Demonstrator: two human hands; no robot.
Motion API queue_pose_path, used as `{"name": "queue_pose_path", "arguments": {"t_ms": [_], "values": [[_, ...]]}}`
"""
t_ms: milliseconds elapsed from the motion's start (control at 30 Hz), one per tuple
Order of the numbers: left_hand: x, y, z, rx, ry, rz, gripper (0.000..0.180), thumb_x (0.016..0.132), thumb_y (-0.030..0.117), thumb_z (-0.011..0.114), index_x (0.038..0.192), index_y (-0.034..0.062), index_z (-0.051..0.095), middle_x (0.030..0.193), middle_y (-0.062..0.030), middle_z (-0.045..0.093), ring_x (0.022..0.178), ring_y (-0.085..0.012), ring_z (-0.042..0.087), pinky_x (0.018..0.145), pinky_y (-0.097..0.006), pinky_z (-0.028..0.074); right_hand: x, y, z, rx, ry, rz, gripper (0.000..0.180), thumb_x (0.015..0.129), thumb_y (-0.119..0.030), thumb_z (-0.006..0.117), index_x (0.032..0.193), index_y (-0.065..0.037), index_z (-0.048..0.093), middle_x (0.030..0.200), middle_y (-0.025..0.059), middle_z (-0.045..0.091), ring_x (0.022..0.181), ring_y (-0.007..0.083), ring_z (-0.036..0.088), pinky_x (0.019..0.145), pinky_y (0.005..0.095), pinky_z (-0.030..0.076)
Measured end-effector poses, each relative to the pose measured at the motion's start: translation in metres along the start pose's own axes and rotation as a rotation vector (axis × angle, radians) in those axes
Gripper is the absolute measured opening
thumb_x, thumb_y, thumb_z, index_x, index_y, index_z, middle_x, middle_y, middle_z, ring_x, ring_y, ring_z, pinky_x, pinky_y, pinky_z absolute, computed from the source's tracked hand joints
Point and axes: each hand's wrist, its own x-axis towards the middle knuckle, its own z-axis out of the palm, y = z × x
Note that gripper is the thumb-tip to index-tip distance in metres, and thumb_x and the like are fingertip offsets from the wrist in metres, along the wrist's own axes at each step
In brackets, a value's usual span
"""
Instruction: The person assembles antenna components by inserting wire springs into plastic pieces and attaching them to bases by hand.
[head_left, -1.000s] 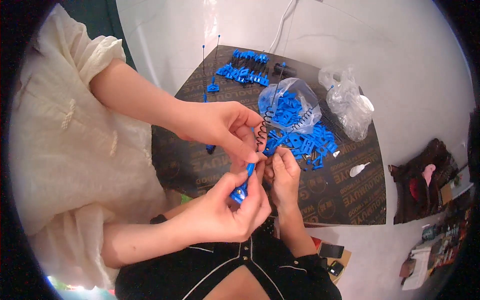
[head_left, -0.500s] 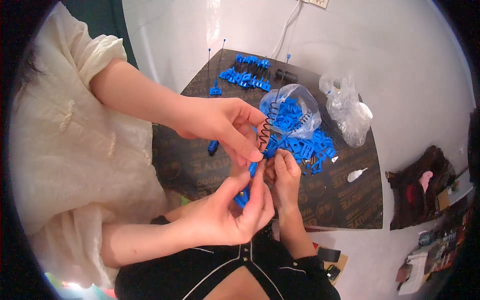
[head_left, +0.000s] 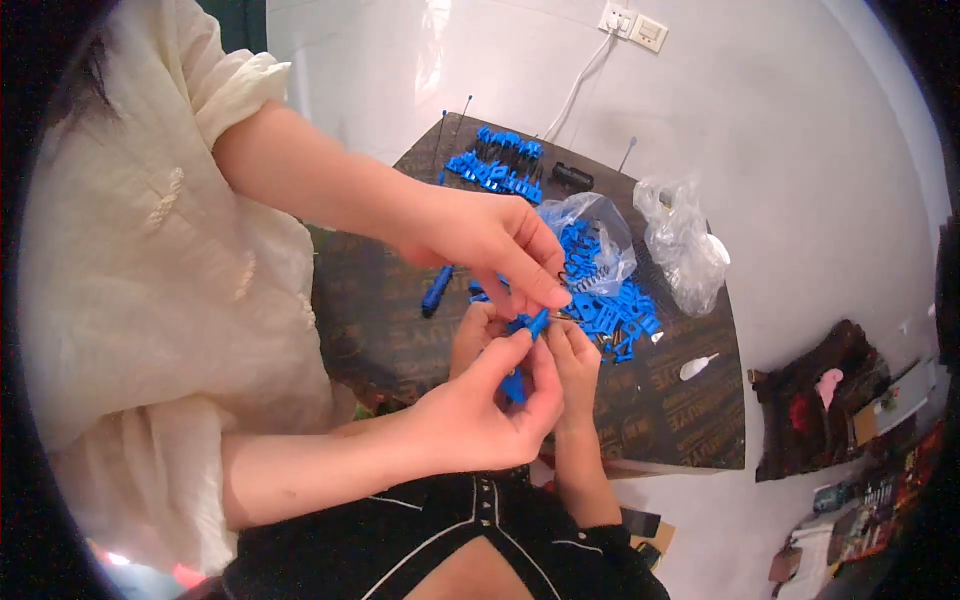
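Dark tabletop (head_left: pixel 680 420), co-worker's hand (head_left: pixel 480 425) pinching small blue plastic clip (head_left: pixel 536 322), left hand (head_left: pixel 468 338), right hand (head_left: pixel 578 352) grips hidden

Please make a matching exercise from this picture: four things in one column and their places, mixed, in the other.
1 small blue part
2 blue-handled tool
3 crumpled clear bag
4 wall socket

a on the white wall
b pinched between a co-worker's fingertips
c lying alone on the dark board
d right of the blue parts pile

Pairs: 1-b, 2-c, 3-d, 4-a
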Motion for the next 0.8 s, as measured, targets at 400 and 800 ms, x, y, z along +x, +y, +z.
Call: {"name": "queue_pose_path", "arguments": {"t_ms": [400, 800], "values": [[0.009, 0.029, -0.003, -0.079, -0.146, -0.108, 0.013, 0.079, 0.003, 0.066, 0.087, -0.0052, 0.061, 0.077, -0.0054, 0.059, 0.07, -0.0115, 0.055, 0.059, -0.025, 0.047, -0.019, 0.028, -0.033, -0.104, 0.011, 0.151, 0.025, 0.088, -0.021, 0.056, 0.07, -0.003, 0.058, 0.054, 0.0, 0.05, 0.04, 0.0065, 0.039, 0.036, 0.0224, 0.027], [-0.01, 0.01, -0.005, 0.153, -0.167, 0.001, 0.012, 0.081, 0.007, 0.064, 0.087, -0.0037, 0.061, 0.073, -0.0042, 0.058, 0.065, -0.0114, 0.055, 0.059, -0.024, 0.049, -0.001, 0.039, -0.045, -0.729, 0.111, 0.163, 0.035, 0.083, -0.025, 0.056, 0.064, 0.004, 0.061, 0.055, 0.0111, 0.06, 0.048, 0.0187, 0.057, 0.05, 0.0343, 0.045]]}}
